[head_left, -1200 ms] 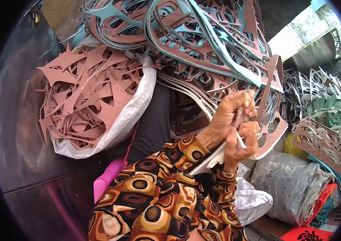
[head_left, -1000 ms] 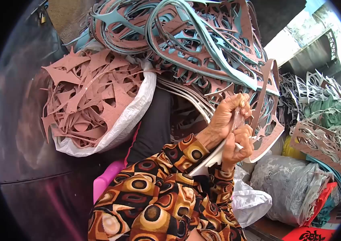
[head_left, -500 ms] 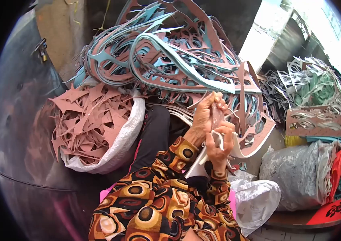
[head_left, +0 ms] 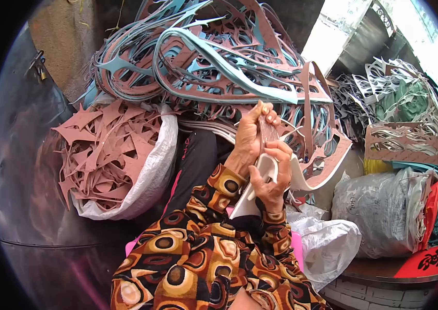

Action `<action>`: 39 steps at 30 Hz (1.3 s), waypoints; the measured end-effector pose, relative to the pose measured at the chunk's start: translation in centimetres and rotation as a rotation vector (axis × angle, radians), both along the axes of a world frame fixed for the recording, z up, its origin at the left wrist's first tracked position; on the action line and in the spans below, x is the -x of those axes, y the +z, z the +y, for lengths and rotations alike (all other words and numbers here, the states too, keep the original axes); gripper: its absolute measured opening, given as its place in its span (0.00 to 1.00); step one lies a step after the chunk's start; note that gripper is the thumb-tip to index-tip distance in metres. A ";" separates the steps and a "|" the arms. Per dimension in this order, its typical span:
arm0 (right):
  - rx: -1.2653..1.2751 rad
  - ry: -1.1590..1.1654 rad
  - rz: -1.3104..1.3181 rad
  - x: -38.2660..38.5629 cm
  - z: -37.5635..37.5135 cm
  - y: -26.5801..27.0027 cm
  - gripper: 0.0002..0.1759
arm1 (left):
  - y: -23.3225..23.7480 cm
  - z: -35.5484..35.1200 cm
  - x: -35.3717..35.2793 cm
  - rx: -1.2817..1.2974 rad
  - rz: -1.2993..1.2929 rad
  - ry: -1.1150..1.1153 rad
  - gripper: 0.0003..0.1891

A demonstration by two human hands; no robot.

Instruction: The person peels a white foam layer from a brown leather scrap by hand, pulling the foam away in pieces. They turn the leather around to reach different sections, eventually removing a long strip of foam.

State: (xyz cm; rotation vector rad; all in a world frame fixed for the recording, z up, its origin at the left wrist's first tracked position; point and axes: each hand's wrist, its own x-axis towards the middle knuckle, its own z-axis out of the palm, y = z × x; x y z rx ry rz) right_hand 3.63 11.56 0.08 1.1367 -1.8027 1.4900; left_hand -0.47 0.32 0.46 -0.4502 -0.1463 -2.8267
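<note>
My left hand (head_left: 249,135) is closed round the upper part of a brownish strip of sheet material (head_left: 269,130), in the middle of the view. Just below and to the right, my right hand (head_left: 273,178) has its fingers wrapped round a white-edged piece of sheet (head_left: 266,166). That piece lies against the lower end of the brownish strip, and its pale part runs down toward my lap. A large heap of pink and blue cut-out sheet scraps (head_left: 214,67) rises right beyond both hands. What my palms cover is hidden.
A white sack (head_left: 165,150) full of pink scraps (head_left: 108,150) stands at the left. On the right are grey and white scraps (head_left: 405,142), a plastic-wrapped bundle (head_left: 376,209) and a red sheet (head_left: 431,261). A crumpled white bag (head_left: 332,248) lies beside my right sleeve.
The view has shifted, so most things appear slightly higher and further left. The white-edged piece in my right hand shows more of its surface. Both hands remain closed.
</note>
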 end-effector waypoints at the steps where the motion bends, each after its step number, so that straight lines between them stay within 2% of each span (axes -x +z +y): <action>1: -0.067 0.040 0.034 -0.2 0.0 0.7 0.16 | 0.2 -0.3 -0.1 -0.004 -0.018 0.020 0.13; 7: -0.038 0.032 -0.016 0.5 -0.4 -1.7 0.12 | -1.0 0.4 0.2 -0.063 -0.030 -0.061 0.14; 9: -0.008 0.058 0.073 0.5 -0.3 -1.7 0.10 | -1.2 0.4 0.4 -0.076 -0.018 -0.076 0.13; 15: 0.043 0.092 0.011 1.0 -1.2 -2.3 0.11 | -1.5 0.2 0.4 -0.109 -0.053 -0.061 0.14; 21: 0.171 0.063 -0.033 1.2 -1.9 -1.6 0.12 | -0.9 0.6 0.6 -0.051 0.044 -0.144 0.14; 22: 0.157 0.070 0.005 1.2 -2.2 -1.3 0.12 | -0.9 0.7 0.5 0.041 0.147 -0.100 0.16; 23: 0.152 0.047 0.039 1.1 -2.7 -1.2 0.13 | -1.8 0.5 0.9 0.221 0.189 -0.029 0.22; 25: 0.100 0.056 0.054 1.2 -3.0 -1.2 0.13 | -3.0 0.9 1.0 0.251 0.297 -0.035 0.29; 26: 0.093 0.047 0.044 1.2 -3.2 -1.3 0.13 | -3.7 1.4 0.8 0.293 0.247 0.010 0.35; 27: 0.080 0.038 0.036 1.1 -3.4 -1.1 0.14 | -3.8 1.9 0.8 0.295 0.275 0.040 0.35; 29: -0.048 -0.001 0.050 1.6 -3.1 -1.3 0.09 | -4.0 2.5 1.0 0.161 0.275 0.070 0.31; 30: -0.050 -0.009 0.051 1.8 -3.0 -0.8 0.09 | -4.1 2.8 1.2 0.023 0.279 0.045 0.28; 31: -0.101 0.090 0.056 2.3 -2.9 0.2 0.07 | -4.0 2.1 1.1 -0.040 0.203 0.034 0.28; 32: -0.151 0.192 0.061 2.8 -2.7 0.8 0.09 | -3.2 1.8 0.6 -0.097 0.167 0.036 0.28; 33: -0.230 0.210 0.068 3.4 -2.0 1.0 0.18 | -2.4 1.5 0.2 -0.155 0.133 0.042 0.28; 35: -0.155 0.296 0.046 4.1 -1.9 1.9 0.21 | -1.4 0.3 -0.1 -0.156 0.156 0.048 0.28; 37: -0.204 0.331 0.071 4.0 -2.2 3.5 0.22 | 0.3 -0.6 -0.7 -0.208 0.306 0.104 0.29; 39: -0.390 0.348 0.325 3.6 -3.1 5.9 0.25 | 1.2 -2.1 -1.5 -0.146 0.474 0.161 0.32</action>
